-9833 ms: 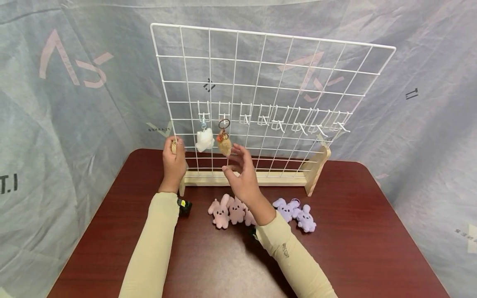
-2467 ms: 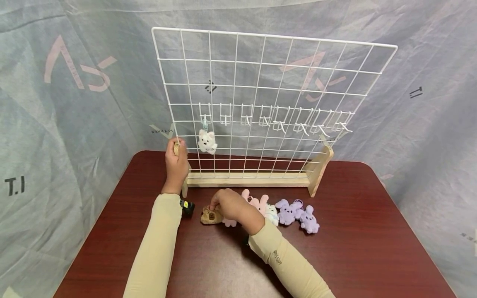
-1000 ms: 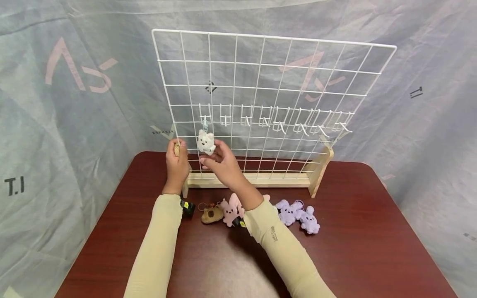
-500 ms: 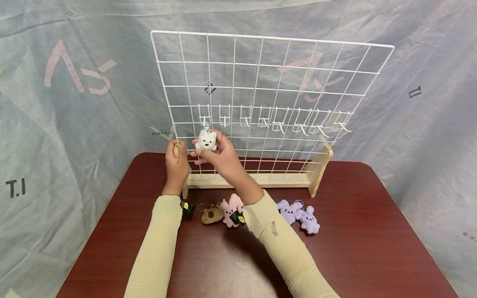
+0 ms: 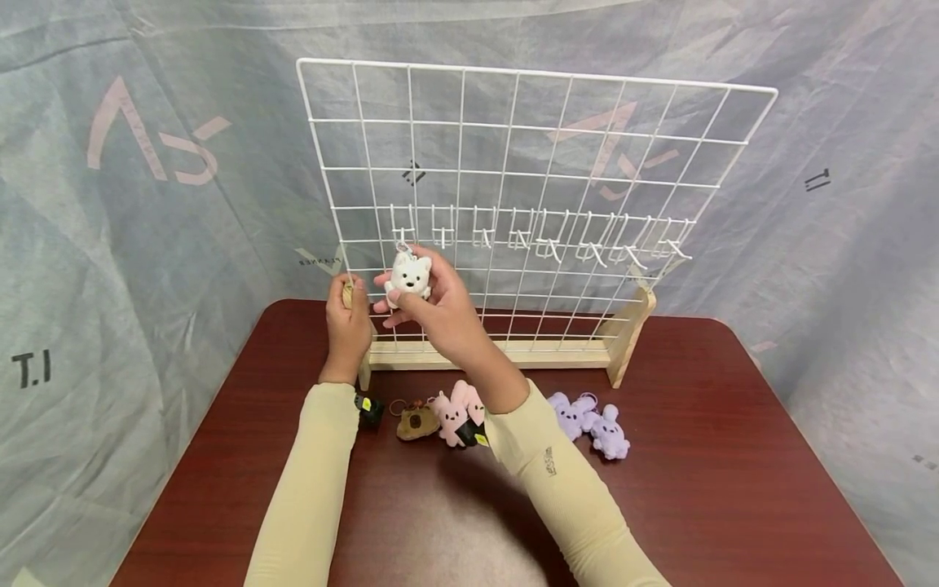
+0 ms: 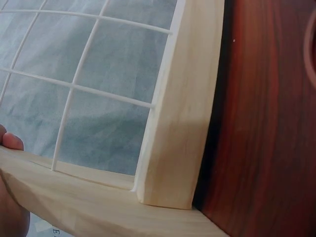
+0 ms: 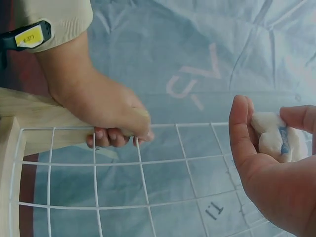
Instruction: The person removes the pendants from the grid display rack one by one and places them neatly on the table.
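My right hand holds a small white plush keychain, its animal face turned toward the head camera, with thumb in front and fingers behind. Its metal ring lies at the leftmost hook on a white wire grid; I cannot tell whether the ring is still on the hook. In the right wrist view, the plush sits between thumb and fingers. My left hand grips the left wooden upright of the grid's stand, fingers wrapped round it.
Several hooks line the grid to the right. On the table lie a brown plush keychain, pink rabbit plushes partly hidden by the right wrist, and purple plushes. The stand's right wooden foot rises beyond.
The brown plush, hanging on the second hook at first, was laid on the table at the left. My right hand then rose to the white plush, took hold and drew it slightly forward.
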`<state>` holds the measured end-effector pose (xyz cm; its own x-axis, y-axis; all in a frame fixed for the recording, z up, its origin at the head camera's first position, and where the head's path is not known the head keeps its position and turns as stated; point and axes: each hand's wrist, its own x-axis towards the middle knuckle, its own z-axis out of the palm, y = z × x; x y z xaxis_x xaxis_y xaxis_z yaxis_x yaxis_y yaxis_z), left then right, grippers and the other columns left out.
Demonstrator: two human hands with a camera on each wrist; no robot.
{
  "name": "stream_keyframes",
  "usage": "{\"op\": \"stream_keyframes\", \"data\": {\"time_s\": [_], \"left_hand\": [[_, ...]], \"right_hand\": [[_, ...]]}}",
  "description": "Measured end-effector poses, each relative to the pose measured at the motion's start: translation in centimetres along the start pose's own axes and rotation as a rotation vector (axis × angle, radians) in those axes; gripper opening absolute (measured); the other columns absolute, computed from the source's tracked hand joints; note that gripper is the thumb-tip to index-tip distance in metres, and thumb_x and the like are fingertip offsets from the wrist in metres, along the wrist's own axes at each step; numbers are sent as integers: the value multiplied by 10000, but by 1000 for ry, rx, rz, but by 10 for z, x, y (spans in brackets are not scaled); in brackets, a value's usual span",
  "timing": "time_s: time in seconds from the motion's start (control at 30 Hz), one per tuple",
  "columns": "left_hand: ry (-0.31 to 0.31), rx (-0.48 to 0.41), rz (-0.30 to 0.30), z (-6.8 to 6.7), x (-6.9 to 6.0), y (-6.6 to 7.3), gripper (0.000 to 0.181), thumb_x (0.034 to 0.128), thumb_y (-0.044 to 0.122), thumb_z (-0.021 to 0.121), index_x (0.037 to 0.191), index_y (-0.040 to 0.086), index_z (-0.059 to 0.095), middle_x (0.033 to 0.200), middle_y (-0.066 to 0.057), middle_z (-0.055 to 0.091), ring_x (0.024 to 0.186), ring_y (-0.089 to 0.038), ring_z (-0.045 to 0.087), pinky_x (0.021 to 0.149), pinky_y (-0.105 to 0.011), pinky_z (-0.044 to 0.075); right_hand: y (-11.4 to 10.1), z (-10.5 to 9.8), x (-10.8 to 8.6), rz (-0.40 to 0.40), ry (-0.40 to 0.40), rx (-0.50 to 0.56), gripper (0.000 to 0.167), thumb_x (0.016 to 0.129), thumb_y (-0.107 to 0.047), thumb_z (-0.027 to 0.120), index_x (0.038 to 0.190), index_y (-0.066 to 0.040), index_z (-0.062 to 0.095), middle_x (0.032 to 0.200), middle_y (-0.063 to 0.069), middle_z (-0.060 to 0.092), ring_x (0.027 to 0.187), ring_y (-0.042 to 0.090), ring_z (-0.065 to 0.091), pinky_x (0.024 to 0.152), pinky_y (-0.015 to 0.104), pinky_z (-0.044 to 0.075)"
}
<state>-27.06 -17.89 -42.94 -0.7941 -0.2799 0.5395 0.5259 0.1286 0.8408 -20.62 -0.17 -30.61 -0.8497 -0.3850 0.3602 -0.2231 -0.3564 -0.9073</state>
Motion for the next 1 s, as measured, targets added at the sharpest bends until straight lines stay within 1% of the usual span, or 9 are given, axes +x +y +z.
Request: {"op": "stream_keyframes", "data": {"time_s": [0.17, 0.37, 0.43, 0.53, 0.57, 0.63, 0.77, 0.87, 1.0], "left_hand": [[-11, 15, 0, 0, -1, 6, 264, 1129, 116, 474, 1167, -145, 485, 747, 53, 463, 634, -65, 444, 598, -169, 372], [-19, 23, 7, -1, -1, 4, 116, 1137, 156, 472, 1114, 70, 546, 727, 102, 443, 596, -31, 395, 569, -179, 341], [-26, 19, 16, -1, 0, 2, 106, 1134, 145, 473, 1111, 72, 546, 727, 99, 448, 594, -31, 399, 569, -186, 347], [-29, 7, 45, -1, 2, -8, 145, 1132, 123, 469, 1122, -9, 529, 738, 103, 458, 607, -40, 412, 586, -188, 360], [-32, 2, 49, -1, 3, -8, 170, 1130, 113, 467, 1127, -48, 521, 744, 100, 463, 612, -73, 423, 599, -188, 367], [-26, -7, 48, 0, 3, -7, 138, 1126, 92, 465, 1113, -24, 537, 755, 72, 474, 624, -117, 439, 620, -184, 380], [-34, -15, 33, 1, 2, -3, 178, 1122, 85, 462, 1128, -75, 540, 775, 9, 475, 634, -115, 443, 640, -179, 394], [-28, -8, 40, 0, 4, -17, 222, 1124, 94, 461, 1152, -120, 510, 778, 8, 463, 635, -67, 421, 623, -184, 379], [-9, -9, 46, -2, 5, -26, 149, 1124, 105, 472, 1118, -29, 538, 779, 31, 467, 633, -91, 419, 599, -195, 363]], "right_hand": [[-1, 3, -8, -21, -12, -3, 531, 997, 115, 547, 1502, 6, 421, 1267, 448, 599, 825, 144, 763, 751, 416, 666], [5, 4, -17, -12, -27, -36, 378, 1014, 95, 562, 1375, 85, 451, 1244, 455, 606, 872, 98, 752, 735, 350, 657], [10, 3, -20, -1, -19, -66, 351, 1016, 83, 579, 1348, 95, 466, 1234, 450, 620, 913, 75, 744, 728, 332, 647], [20, 3, -26, 33, -5, -117, 336, 1019, 48, 615, 1335, 89, 508, 1222, 416, 658, 926, 53, 717, 722, 299, 630], [24, 3, -28, 54, 3, -138, 337, 1020, 25, 633, 1335, 76, 524, 1215, 400, 672, 908, 47, 709, 713, 279, 617], [33, 3, -33, 99, 21, -167, 342, 1020, -13, 661, 1340, 46, 555, 1202, 353, 706, 888, 35, 697, 711, 242, 589], [50, 4, -42, 157, 69, -204, 326, 1012, -69, 703, 1318, 2, 615, 1172, 275, 752, 902, 16, 699, 755, 201, 564], [64, 2, -46, 187, 90, -221, 344, 994, -64, 728, 1317, 5, 631, 1164, 258, 759, 911, 21, 695, 777, 210, 568], [76, 1, -49, 254, 86, -292, 402, 954, -51, 772, 1326, 1, 627, 1119, 203, 731, 848, 49, 661, 723, 206, 560]]}}
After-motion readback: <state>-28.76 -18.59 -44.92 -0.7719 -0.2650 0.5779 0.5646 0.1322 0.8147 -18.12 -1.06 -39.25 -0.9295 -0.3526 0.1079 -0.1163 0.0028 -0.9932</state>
